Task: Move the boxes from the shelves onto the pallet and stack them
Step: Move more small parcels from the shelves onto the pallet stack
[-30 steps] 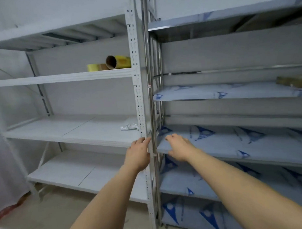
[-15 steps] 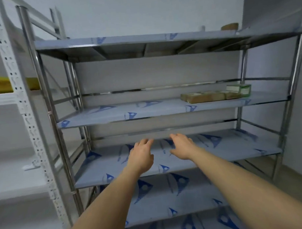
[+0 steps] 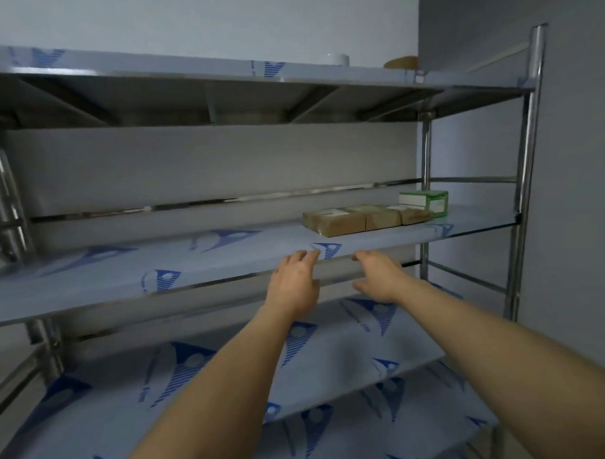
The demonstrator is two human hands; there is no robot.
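Both hands reach toward the front edge of the middle shelf (image 3: 227, 263), holding nothing. The left hand (image 3: 294, 284) has loosely spread fingers (image 3: 303, 255) at the shelf lip; the right hand (image 3: 378, 278) is beside it, fingers relaxed and open. Three brown boxes (image 3: 366, 218) sit in a touching row on that shelf toward its right end, a green box (image 3: 425, 201) just behind them. Bare shelf stretches left of the boxes. A steel post (image 3: 523, 173) bounds the right side.
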